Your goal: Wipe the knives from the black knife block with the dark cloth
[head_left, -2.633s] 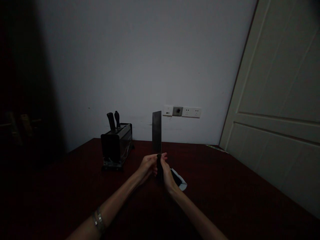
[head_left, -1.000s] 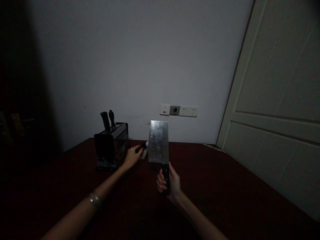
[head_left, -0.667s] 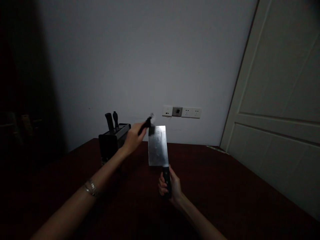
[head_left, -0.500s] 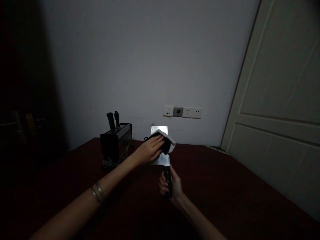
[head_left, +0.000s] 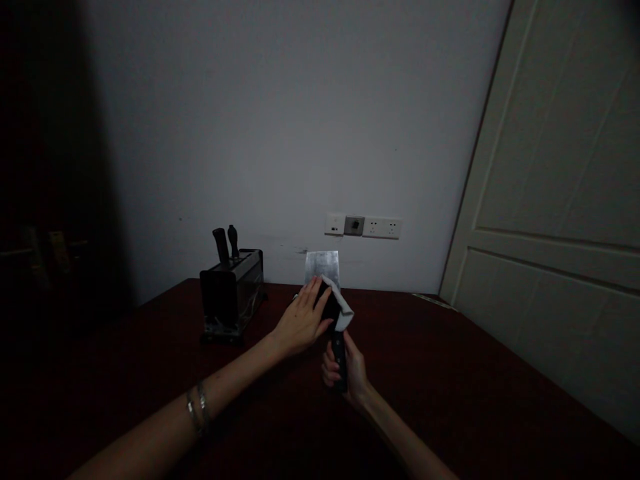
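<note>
A cleaver [head_left: 323,262] with a wide metal blade and a black riveted handle is held blade-up over the table. My right hand [head_left: 353,370] is wrapped round its handle. Against the lower part of the blade lies a black and white cloth [head_left: 344,313], pressed there by my left hand [head_left: 303,320], its fingers stretched over the cloth and pointing up the blade. Hand and cloth hide the blade's lower half.
On the left of the dark red table [head_left: 440,373] stands a black and metal knife block [head_left: 230,290] with two black-handled tools upright in it. Wall sockets [head_left: 383,228] are behind; a pale panelled door [head_left: 555,200] is at the right.
My left hand and the cloth have slid down the blade toward the handle, uncovering more of its upper part. The blade's bright glare has faded. My right hand keeps its grip.
</note>
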Demonstrator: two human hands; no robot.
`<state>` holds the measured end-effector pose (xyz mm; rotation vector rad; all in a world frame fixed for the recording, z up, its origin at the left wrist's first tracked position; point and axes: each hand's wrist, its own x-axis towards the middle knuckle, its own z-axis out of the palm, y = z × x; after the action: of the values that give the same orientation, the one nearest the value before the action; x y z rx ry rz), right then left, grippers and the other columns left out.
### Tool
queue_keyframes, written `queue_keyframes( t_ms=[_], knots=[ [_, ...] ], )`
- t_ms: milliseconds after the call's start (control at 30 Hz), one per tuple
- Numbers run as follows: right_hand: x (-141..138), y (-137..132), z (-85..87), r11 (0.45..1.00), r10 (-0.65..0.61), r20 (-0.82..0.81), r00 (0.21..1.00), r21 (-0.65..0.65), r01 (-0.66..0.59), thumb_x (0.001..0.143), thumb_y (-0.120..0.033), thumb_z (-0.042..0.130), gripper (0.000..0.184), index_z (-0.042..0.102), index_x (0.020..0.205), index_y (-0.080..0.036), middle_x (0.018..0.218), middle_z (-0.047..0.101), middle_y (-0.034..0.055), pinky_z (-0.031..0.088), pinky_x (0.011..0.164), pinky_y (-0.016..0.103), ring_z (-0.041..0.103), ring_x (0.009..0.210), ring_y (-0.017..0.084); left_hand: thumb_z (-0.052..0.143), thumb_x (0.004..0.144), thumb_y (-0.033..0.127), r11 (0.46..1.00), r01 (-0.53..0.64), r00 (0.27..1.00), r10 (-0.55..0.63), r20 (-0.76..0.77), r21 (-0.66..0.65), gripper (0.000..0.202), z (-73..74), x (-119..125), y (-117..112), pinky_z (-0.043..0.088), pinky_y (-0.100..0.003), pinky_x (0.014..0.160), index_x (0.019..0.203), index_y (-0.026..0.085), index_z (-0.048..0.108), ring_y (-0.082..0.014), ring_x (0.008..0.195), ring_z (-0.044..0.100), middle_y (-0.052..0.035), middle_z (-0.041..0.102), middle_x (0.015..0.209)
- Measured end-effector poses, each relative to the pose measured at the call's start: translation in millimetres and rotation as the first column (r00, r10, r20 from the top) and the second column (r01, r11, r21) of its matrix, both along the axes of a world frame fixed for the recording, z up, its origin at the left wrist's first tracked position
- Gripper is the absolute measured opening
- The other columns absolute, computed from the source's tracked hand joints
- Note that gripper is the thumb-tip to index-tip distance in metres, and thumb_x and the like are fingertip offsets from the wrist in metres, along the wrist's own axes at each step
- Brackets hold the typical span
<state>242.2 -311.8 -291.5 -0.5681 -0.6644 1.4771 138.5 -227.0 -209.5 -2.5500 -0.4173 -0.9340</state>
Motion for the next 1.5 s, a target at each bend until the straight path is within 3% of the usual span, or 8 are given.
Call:
queue_keyframes(
  t_ms=[100, 333, 533, 733, 1000, 1200, 1267, 1500],
  knots=[
    [0, 0, 1.5, 1.000, 0.020, 0.007, 1.000, -0.017, -0.020, 0.073, -0.066, 0.039, 0.055, 0.041, 0.047, -0.018, 0.034, 0.033, -0.0073, 0.019, 0.030, 0.019, 0.022, 0.026, 0.004, 0.037, 0.088, 0.039, 0.997, -0.076, 0.997, 0.076, 0.009, 0.018, 0.063, 6.1, 1, -1, 0.021, -0.043, 0.106, 0.137, 0.005, 0.016, -0.0284, 0.134, 0.001, -0.0209, 0.009, 0.145],
    [4, 0, 1.7, 0.999, -0.025, 0.011, 1.000, 0.035, 0.025, 0.072, -0.065, 0.043, 0.052, 0.042, 0.049, -0.018, 0.035, 0.032, -0.0083, 0.019, 0.030, 0.018, 0.021, 0.027, 0.004, 0.034, 0.088, 0.039, 0.998, -0.011, 0.994, 0.017, -0.106, 0.056, 0.064, -1.0, 3, -8, 0.019, -0.038, 0.107, 0.138, 0.003, 0.013, -0.0252, 0.134, -0.001, -0.0188, 0.006, 0.145],
    [-1, -2, 2.2, 0.999, 0.048, 0.040, 0.998, -0.003, -0.048, 0.073, -0.068, 0.038, 0.056, 0.041, 0.047, -0.019, 0.032, 0.031, -0.0084, 0.019, 0.030, 0.019, 0.020, 0.026, 0.004, 0.034, 0.088, 0.041, 0.997, -0.076, 0.996, 0.078, -0.043, 0.029, 0.065, 12.8, 8, 3, 0.019, -0.040, 0.106, 0.137, 0.002, 0.014, -0.0264, 0.133, -0.002, -0.0203, 0.005, 0.145],
    [2, -3, 5.8, 0.999, -0.008, 0.045, 0.999, 0.050, 0.006, 0.074, -0.064, 0.041, 0.051, 0.042, 0.051, -0.019, 0.035, 0.032, -0.0088, 0.019, 0.031, 0.018, 0.021, 0.027, 0.004, 0.032, 0.089, 0.043, 0.998, 0.012, 0.992, -0.004, -0.123, 0.063, 0.066, 9.5, 9, -10, 0.017, -0.039, 0.107, 0.139, 0.006, 0.010, -0.0253, 0.134, -0.001, -0.0166, 0.004, 0.146],
    [-7, -2, 3.2, 0.999, 0.039, 0.070, 0.997, 0.006, -0.039, 0.070, -0.071, 0.040, 0.057, 0.041, 0.047, -0.018, 0.032, 0.031, -0.0089, 0.019, 0.029, 0.018, 0.021, 0.025, 0.004, 0.033, 0.089, 0.037, 0.995, -0.103, 0.994, 0.103, 0.028, 0.015, 0.063, 40.2, 21, 14, 0.018, -0.040, 0.107, 0.138, 0.004, 0.013, -0.0270, 0.134, 0.001, -0.0191, 0.007, 0.145],
    [0, -3, 6.5, 0.999, -0.001, 0.071, 0.998, 0.054, -0.002, 0.071, -0.069, 0.041, 0.056, 0.041, 0.047, -0.018, 0.033, 0.032, -0.0088, 0.020, 0.029, 0.018, 0.021, 0.025, 0.004, 0.036, 0.087, 0.040, 0.997, -0.022, 0.997, 0.028, -0.075, 0.080, 0.065, 23.9, 17, -12, 0.016, -0.039, 0.108, 0.138, 0.007, 0.012, -0.0245, 0.134, -0.001, -0.0161, 0.007, 0.146],
    [-1, -3, 5.8, 0.999, 0.003, 0.054, 0.999, 0.041, -0.005, 0.071, -0.069, 0.040, 0.056, 0.040, 0.047, -0.019, 0.033, 0.031, -0.0089, 0.019, 0.029, 0.018, 0.020, 0.025, 0.004, 0.036, 0.088, 0.040, 0.996, -0.017, 0.996, 0.025, -0.085, 0.090, 0.064, 22.8, 17, -11, 0.016, -0.038, 0.108, 0.138, 0.008, 0.014, -0.0236, 0.134, 0.000, -0.0150, 0.007, 0.146],
    [-12, -2, 1.3, 0.997, 0.071, 0.075, 0.995, 0.003, -0.072, 0.070, -0.072, 0.038, 0.059, 0.040, 0.045, -0.018, 0.031, 0.030, -0.0088, 0.019, 0.028, 0.018, 0.020, 0.024, 0.004, 0.029, 0.090, 0.035, 0.989, -0.147, 0.986, 0.146, 0.076, 0.011, 0.058, 55.5, 23, 27, 0.016, -0.040, 0.108, 0.137, 0.003, 0.019, -0.0260, 0.134, 0.005, -0.0184, 0.012, 0.145]
  ],
)
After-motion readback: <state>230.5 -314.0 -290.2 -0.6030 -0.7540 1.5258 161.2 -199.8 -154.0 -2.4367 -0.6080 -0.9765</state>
